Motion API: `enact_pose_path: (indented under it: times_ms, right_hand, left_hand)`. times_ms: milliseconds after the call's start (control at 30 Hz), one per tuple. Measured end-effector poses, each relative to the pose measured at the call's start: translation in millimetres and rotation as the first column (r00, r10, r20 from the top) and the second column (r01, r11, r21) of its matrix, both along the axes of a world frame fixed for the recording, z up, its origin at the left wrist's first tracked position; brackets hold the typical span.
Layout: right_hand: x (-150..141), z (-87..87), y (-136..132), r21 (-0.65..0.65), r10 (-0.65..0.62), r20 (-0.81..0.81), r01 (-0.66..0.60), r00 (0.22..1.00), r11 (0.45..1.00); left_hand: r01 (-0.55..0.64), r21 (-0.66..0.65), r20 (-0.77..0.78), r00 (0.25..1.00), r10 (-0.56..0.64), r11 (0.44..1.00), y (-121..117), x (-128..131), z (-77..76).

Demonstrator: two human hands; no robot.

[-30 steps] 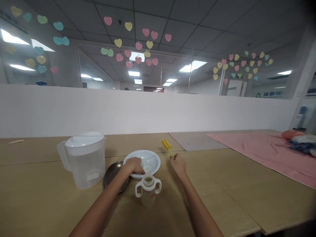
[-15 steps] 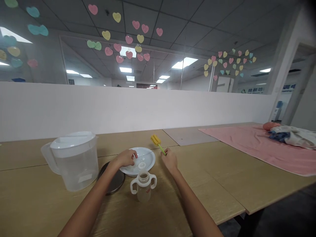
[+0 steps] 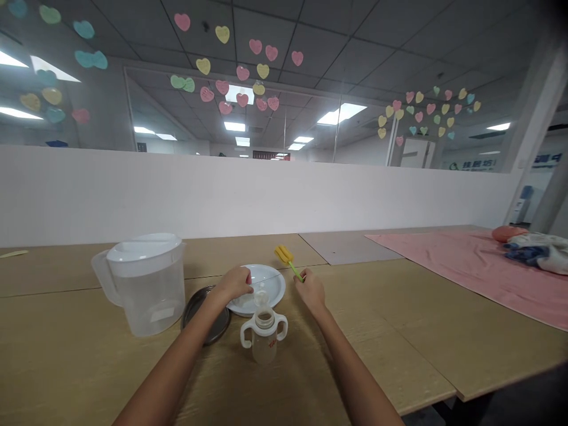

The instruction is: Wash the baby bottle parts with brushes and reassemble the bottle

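Observation:
My right hand (image 3: pixel 311 290) grips the green handle of a bottle brush with a yellow sponge head (image 3: pixel 284 255), which points up and to the left. Above the left part of a white plate (image 3: pixel 277 283), my left hand (image 3: pixel 235 284) has bent fingers, thumb and fingertips a little apart. Small clear and white pieces lie on the plate, among them a bottle nipple (image 3: pixel 261 296); some are partly hidden by that hand. Nearer to me, a baby bottle (image 3: pixel 265 343) with two white side handles stands upright and uncapped.
To the left stands a lidded translucent pitcher (image 3: pixel 153 296) with a handle. A dark round tray (image 3: pixel 217 331) lies partly under my left forearm. At the right, a pink cloth (image 3: pixel 448 266) bears a heap of clothing (image 3: pixel 539 251). A white partition wall (image 3: pixel 266 195) rises behind the table.
The view has turned slightly left, so everything sits further right in the picture. Both hands keep nearly the same places around the plate, with the brush still in my right hand.

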State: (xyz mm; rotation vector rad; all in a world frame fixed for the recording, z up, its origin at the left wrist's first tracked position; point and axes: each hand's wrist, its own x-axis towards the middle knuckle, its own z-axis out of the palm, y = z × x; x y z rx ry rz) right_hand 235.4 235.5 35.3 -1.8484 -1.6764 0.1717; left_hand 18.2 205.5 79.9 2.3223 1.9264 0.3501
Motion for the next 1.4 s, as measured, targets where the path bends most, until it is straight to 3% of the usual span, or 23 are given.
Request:
enact_pose_path:
  times_ms: [167,333,500,667,800,967,1167,1300,1400]
  right_hand:
    - [-1.3,0.7,-1.8,0.007,0.011,-0.02,-0.011,1.0,1.0]
    - [-1.1,0.2,-1.8,0.04,0.018,-0.029,-0.016,0.999,0.999]
    - [-3.9,1.0,-4.0,0.126,0.043,-0.037,-0.038,0.998,0.991]
    - [-19.2,2.5,-16.6,0.264,0.135,0.013,-0.134,0.991,0.955]
    - [-30.9,3.0,-28.1,0.372,0.197,0.049,-0.201,0.979,0.906]
    - [-35.7,0.3,-33.1,0.513,0.284,0.03,-0.259,0.958,0.818]
    - [-37.8,-5.2,-30.7,0.582,0.354,0.072,-0.327,0.933,0.744]
    - [-38.6,-6.9,-29.3,0.598,0.407,0.075,-0.368,0.91,0.712]
    - [-37.8,-6.6,-28.4,0.602,0.428,0.043,-0.365,0.903,0.71]
  left_hand:
    - [-0.062,-0.118,-0.119,0.992,0.048,0.991,-6.4,5.1,-5.6]
    - [-0.024,-0.15,-0.09,0.996,0.01,0.988,-2.5,3.3,-15.2]
    - [-0.016,-0.007,0.084,0.996,0.017,1.0,-0.2,-2.8,-4.0]
    - [-0.15,0.198,0.371,0.926,0.068,0.969,2.2,-2.8,6.0]
    - [-0.191,0.204,0.655,0.756,0.011,0.96,4.7,0.8,5.6]
    - [-0.085,0.084,0.923,0.381,-0.046,0.993,4.3,4.3,7.7]
    - [0.079,-0.026,0.999,0.05,0.023,0.997,5.0,6.8,11.5]
    - [0.037,-0.058,0.99,-0.123,0.062,0.998,7.7,10.0,9.2]
    - [-0.015,-0.063,0.978,-0.198,0.059,0.998,8.4,11.4,8.8]
